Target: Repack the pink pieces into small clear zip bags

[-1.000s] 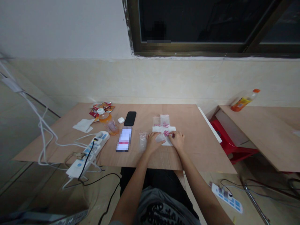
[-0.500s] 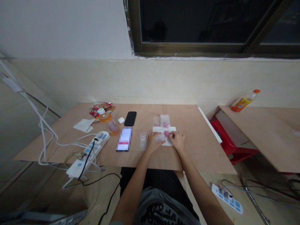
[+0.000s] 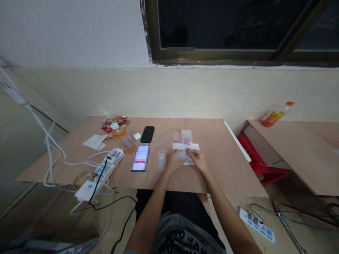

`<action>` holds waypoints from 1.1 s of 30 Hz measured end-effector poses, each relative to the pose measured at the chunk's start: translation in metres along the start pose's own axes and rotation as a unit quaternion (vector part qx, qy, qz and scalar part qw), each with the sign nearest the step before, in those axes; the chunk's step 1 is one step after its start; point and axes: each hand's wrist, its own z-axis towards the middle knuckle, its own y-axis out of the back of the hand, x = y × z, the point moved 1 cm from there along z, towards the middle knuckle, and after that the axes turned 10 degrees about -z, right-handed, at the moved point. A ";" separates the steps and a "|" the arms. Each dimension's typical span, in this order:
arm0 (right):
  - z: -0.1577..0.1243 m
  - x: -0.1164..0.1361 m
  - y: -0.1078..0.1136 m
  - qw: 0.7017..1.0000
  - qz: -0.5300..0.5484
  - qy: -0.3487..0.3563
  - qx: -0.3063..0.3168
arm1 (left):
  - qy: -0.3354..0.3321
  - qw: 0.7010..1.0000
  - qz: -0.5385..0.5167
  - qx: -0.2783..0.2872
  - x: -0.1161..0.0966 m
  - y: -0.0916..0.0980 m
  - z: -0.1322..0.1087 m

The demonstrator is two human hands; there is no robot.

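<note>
A white sheet of paper point(image 3: 195, 146) lies on the table with a small pile of pink beads point(image 3: 187, 150) on it. My left hand point(image 3: 173, 160) holds a small clear plastic bag point(image 3: 181, 155) over the paper's left part, thumb and fingers around it. My right hand point(image 3: 199, 159) is at the right edge of the pile, its fingertips bent together in a pinch at the beads. What sits between those fingertips is too small to tell. Just beyond the paper are two small bags with pink beads point(image 3: 186, 136). Left of my left hand lies a stack of clear bags point(image 3: 161, 159).
To the left are a lit phone point(image 3: 140, 157), a black phone point(image 3: 147, 134), a white case point(image 3: 137, 136), an orange drink bottle point(image 3: 122, 137), tissues point(image 3: 94, 141), snack packets point(image 3: 115, 123) and a power strip point(image 3: 100, 173) with cables over the table edge.
My right hand has shifted slightly left, its fingertips now in among the beads and covering part of the pile. My left hand and the bag have stayed in place.
</note>
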 end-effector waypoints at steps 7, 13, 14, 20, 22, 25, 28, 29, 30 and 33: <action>0.006 0.000 -0.014 0.997 0.048 0.030 0.049 | -0.017 1.000 0.004 -0.007 0.004 -0.002 0.000; 0.009 -0.009 -0.009 0.998 0.035 0.034 0.042 | -0.017 1.000 -0.008 -0.011 0.004 -0.002 -0.001; 0.009 -0.011 -0.008 0.999 0.020 0.022 0.027 | -0.016 1.000 -0.011 -0.010 0.003 -0.002 -0.001; 0.006 -0.013 0.000 0.989 -0.134 -0.030 -0.053 | -0.014 1.000 -0.020 -0.009 0.002 -0.002 -0.001; 0.004 -0.011 0.001 0.984 -0.165 -0.031 -0.053 | -0.015 1.000 -0.021 -0.009 0.001 -0.002 -0.001; 0.004 -0.008 0.000 0.980 -0.191 -0.033 -0.045 | -0.014 1.000 -0.020 -0.011 0.001 -0.002 0.000; 0.004 -0.007 -0.001 0.976 -0.209 -0.039 -0.040 | -0.012 1.000 -0.023 -0.011 0.002 -0.002 0.000; 0.005 -0.007 -0.001 0.975 -0.214 -0.040 -0.037 | -0.012 1.000 -0.024 -0.010 0.002 -0.002 0.000; 0.005 -0.007 -0.001 0.974 -0.220 -0.041 -0.033 | -0.011 1.000 -0.023 -0.010 0.002 -0.002 0.000; 0.005 -0.008 -0.002 0.970 -0.236 -0.043 -0.025 | -0.011 1.000 -0.020 -0.010 0.002 -0.002 0.000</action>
